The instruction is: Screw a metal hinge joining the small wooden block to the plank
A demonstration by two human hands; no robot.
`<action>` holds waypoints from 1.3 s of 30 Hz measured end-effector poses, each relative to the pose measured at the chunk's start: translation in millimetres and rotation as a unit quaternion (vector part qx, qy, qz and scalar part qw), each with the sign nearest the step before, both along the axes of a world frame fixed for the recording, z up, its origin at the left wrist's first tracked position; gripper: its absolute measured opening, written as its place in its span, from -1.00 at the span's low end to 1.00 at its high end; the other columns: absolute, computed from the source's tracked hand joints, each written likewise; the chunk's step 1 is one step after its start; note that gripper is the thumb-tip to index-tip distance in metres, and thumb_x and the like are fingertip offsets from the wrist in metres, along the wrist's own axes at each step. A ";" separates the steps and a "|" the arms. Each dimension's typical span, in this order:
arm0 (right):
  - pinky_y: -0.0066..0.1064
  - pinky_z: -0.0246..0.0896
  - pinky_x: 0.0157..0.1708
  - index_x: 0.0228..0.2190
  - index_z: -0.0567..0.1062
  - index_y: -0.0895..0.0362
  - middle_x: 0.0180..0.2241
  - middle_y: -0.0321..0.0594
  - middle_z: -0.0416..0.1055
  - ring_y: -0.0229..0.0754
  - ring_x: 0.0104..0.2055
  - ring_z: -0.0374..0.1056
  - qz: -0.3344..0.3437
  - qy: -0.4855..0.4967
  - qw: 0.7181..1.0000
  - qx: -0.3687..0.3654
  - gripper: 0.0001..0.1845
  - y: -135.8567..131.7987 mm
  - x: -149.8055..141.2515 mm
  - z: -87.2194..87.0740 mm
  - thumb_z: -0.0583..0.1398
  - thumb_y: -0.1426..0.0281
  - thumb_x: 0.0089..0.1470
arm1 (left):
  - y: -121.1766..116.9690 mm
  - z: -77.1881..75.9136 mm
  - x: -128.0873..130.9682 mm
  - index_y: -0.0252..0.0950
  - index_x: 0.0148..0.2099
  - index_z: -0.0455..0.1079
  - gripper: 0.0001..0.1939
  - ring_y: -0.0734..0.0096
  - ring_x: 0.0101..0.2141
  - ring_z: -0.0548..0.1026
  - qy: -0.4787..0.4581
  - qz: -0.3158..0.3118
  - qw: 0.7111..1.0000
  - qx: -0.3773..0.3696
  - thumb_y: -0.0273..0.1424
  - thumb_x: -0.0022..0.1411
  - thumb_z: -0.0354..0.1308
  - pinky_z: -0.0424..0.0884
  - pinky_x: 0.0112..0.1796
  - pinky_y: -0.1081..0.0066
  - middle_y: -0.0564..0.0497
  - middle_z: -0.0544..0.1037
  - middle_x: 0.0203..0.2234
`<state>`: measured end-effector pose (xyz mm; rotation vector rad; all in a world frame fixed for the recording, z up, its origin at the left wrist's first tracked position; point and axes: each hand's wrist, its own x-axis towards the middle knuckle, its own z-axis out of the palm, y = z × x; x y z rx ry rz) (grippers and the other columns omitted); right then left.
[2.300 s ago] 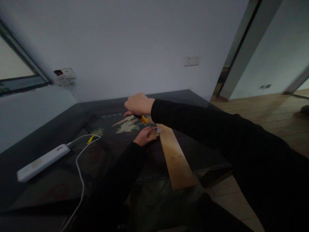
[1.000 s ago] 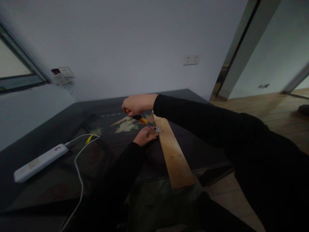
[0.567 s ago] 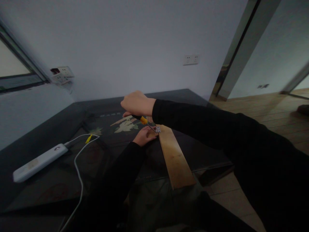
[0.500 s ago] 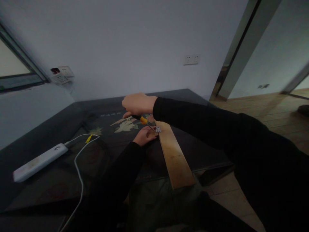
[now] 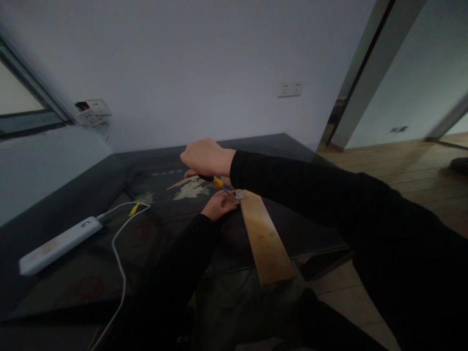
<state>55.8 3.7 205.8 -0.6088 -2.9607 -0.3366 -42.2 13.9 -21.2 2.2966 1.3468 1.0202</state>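
Observation:
My right hand (image 5: 206, 157) is closed around the black and yellow handle of a screwdriver (image 5: 218, 183). The shaft slants down to the right, and its tip meets the near-left side of a small silver hinge (image 5: 239, 194). That hinge lies at the far end of a long wooden board (image 5: 266, 236). Just left of the hinge, my left hand (image 5: 216, 205) is closed on a small wooden piece (image 5: 231, 203) beside the board. The fingers hide part of this piece and the right forearm covers some of the area behind the board.
A white power strip (image 5: 60, 245) lies on the dark table (image 5: 153, 258) at left, its white cable (image 5: 119, 258) running toward the near edge with a yellow tag (image 5: 134, 209). The board's near end overhangs the front edge. Wall sockets (image 5: 290, 89) are behind.
My right hand has shifted slightly left and its wrist has turned with the screwdriver. The tip stays at the hinge. My left hand and the board look unmoved.

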 end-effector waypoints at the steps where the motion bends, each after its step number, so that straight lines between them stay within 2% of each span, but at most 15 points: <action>1: -0.26 0.23 -0.15 -0.10 0.53 0.24 -0.10 0.06 0.49 0.03 -0.03 0.40 0.008 -0.005 1.000 -0.013 -0.62 0.6 0.6 1.7 0.26 0.27 0.10 | -0.2 0.2 0.0 -0.31 0.04 0.43 -0.50 0.07 0.01 0.47 -0.001 -0.002 1.000 -0.002 -0.31 0.04 0.35 0.31 0.12 0.06 -0.18 0.51 -0.02; 6: -0.37 0.19 -0.19 -0.17 0.58 0.19 -0.16 -0.08 0.53 -0.15 -0.15 0.42 0.047 -0.033 0.995 -0.083 -0.73 2.5 3.5 8.8 0.27 0.51 0.02 | -1.4 1.0 -0.2 -0.31 0.09 0.41 -0.46 0.06 0.04 0.44 -0.004 -0.001 1.000 -0.008 -0.31 0.04 0.34 0.29 0.14 0.04 -0.20 0.49 0.01; 11: -0.33 0.19 -0.17 -0.16 0.55 0.26 -0.19 0.01 0.50 -0.03 -0.09 0.40 0.000 0.033 0.999 -0.009 -0.65 3.1 5.7 1.1 0.31 0.31 0.04 | -1.9 2.3 1.2 -0.28 0.08 0.42 -0.48 0.07 0.02 0.46 -0.008 -0.006 1.000 -0.009 -0.30 0.05 0.34 0.29 0.13 0.04 -0.17 0.51 -0.01; 13: -0.32 0.18 -0.17 -0.15 0.54 0.27 -0.17 0.03 0.49 -0.04 -0.10 0.39 -0.007 0.049 0.999 -0.009 -0.65 4.6 7.2 -2.6 0.28 0.28 0.08 | -1.8 2.2 1.7 -0.29 0.08 0.41 -0.48 0.07 0.03 0.45 -0.009 -0.007 1.000 -0.010 -0.29 0.06 0.33 0.30 0.13 0.04 -0.18 0.51 -0.01; 15: -0.36 0.17 -0.20 -0.16 0.54 0.25 -0.16 0.00 0.49 -0.11 -0.13 0.39 0.012 0.047 0.998 -0.047 -0.70 7.2 8.8 -3.9 0.24 0.31 0.12 | -1.5 1.5 1.6 -0.30 0.08 0.41 -0.48 0.07 0.04 0.45 -0.007 -0.006 1.000 -0.010 -0.29 0.06 0.33 0.29 0.13 0.04 -0.19 0.50 0.00; 18: -0.43 0.14 -0.23 -0.15 0.55 0.23 -0.16 -0.09 0.50 -0.25 -0.20 0.36 0.075 0.014 0.988 -0.135 -0.76 12.6 10.2 -0.9 0.22 0.47 0.10 | -0.7 0.1 0.9 -0.30 0.09 0.41 -0.47 0.07 0.05 0.44 0.005 -0.006 1.000 -0.012 -0.31 0.05 0.33 0.29 0.14 0.04 -0.18 0.50 0.01; 20: -0.45 0.14 -0.25 -0.14 0.55 0.24 -0.17 -0.12 0.51 -0.30 -0.25 0.34 0.100 -0.004 0.979 -0.180 -0.70 16.0 10.7 2.8 0.22 0.57 0.04 | -0.1 -0.6 0.4 -0.29 0.10 0.40 -0.46 0.07 0.05 0.44 0.011 -0.008 1.000 -0.014 -0.31 0.05 0.33 0.29 0.14 0.04 -0.18 0.50 0.02; 22: -0.45 0.14 -0.26 -0.13 0.55 0.23 -0.18 -0.14 0.51 -0.31 -0.27 0.34 0.098 -0.010 0.976 -0.194 -0.65 17.7 11.4 5.4 0.23 0.61 0.00 | 0.4 -0.9 0.2 -0.28 0.11 0.39 -0.45 0.07 0.05 0.44 0.014 -0.009 1.000 -0.013 -0.31 0.05 0.33 0.29 0.14 0.05 -0.17 0.50 0.02; 24: -0.43 0.14 -0.26 -0.14 0.55 0.23 -0.18 -0.13 0.51 -0.27 -0.25 0.36 0.074 0.002 0.984 -0.165 -0.68 17.2 12.5 4.9 0.27 0.54 0.00 | 0.4 -1.1 0.3 -0.27 0.12 0.39 -0.44 0.06 0.05 0.44 0.013 -0.006 1.000 -0.012 -0.30 0.05 0.33 0.29 0.14 0.04 -0.17 0.50 0.02; 28: -0.38 0.14 -0.26 -0.13 0.52 0.23 -0.14 0.00 0.49 -0.12 -0.15 0.39 0.013 0.065 0.997 -0.035 -0.62 13.3 13.5 -6.0 0.29 0.25 0.06 | -0.4 -1.0 1.1 -0.30 0.11 0.39 -0.46 0.07 0.05 0.44 0.002 -0.008 1.000 -0.012 -0.29 0.07 0.31 0.29 0.14 0.05 -0.19 0.49 0.02; 30: -0.37 0.13 -0.26 -0.12 0.51 0.23 -0.11 0.03 0.48 -0.10 -0.13 0.39 0.014 0.079 0.997 -0.020 -0.60 13.7 12.6 -11.3 0.24 0.20 0.10 | -0.7 -0.8 1.4 -0.30 0.11 0.39 -0.47 0.08 0.05 0.44 0.001 -0.013 1.000 -0.014 -0.30 0.08 0.31 0.30 0.14 0.07 -0.18 0.49 0.03; 32: -0.39 0.13 -0.26 -0.14 0.52 0.24 -0.11 0.02 0.48 -0.14 -0.14 0.37 0.037 0.070 0.995 -0.060 -0.65 17.6 11.4 -12.7 0.23 0.26 0.12 | -0.7 -0.6 1.6 -0.27 0.10 0.40 -0.47 0.08 0.05 0.44 0.005 -0.008 1.000 -0.016 -0.31 0.07 0.31 0.29 0.14 0.07 -0.16 0.49 0.02; 34: -0.43 0.13 -0.25 -0.14 0.52 0.25 -0.10 -0.03 0.48 -0.21 -0.16 0.36 0.073 0.044 0.988 -0.131 -0.71 24.4 10.7 -9.9 0.24 0.40 0.09 | -0.5 -1.0 1.4 -0.25 0.10 0.41 -0.47 0.07 0.06 0.43 0.007 -0.003 1.000 -0.016 -0.31 0.05 0.33 0.28 0.15 0.06 -0.15 0.50 0.02; 36: -0.48 0.13 -0.24 -0.10 0.50 0.23 -0.08 -0.09 0.49 -0.27 -0.18 0.35 0.110 0.021 0.974 -0.198 -0.68 32.0 11.3 -5.8 0.23 0.52 0.05 | -0.4 -1.7 1.0 -0.24 0.11 0.40 -0.45 0.06 0.05 0.44 0.001 -0.005 1.000 -0.013 -0.31 0.05 0.33 0.29 0.13 0.05 -0.15 0.49 0.02; 39: -0.49 0.13 -0.24 -0.11 0.51 0.22 -0.11 -0.13 0.50 -0.28 -0.19 0.34 0.126 0.019 0.967 -0.220 -0.69 37.6 13.5 -4.5 0.24 0.50 0.05 | -0.5 -2.6 0.5 -0.27 0.14 0.37 -0.43 0.07 0.04 0.45 -0.006 -0.015 1.000 -0.009 -0.30 0.07 0.32 0.31 0.12 0.04 -0.17 0.49 0.02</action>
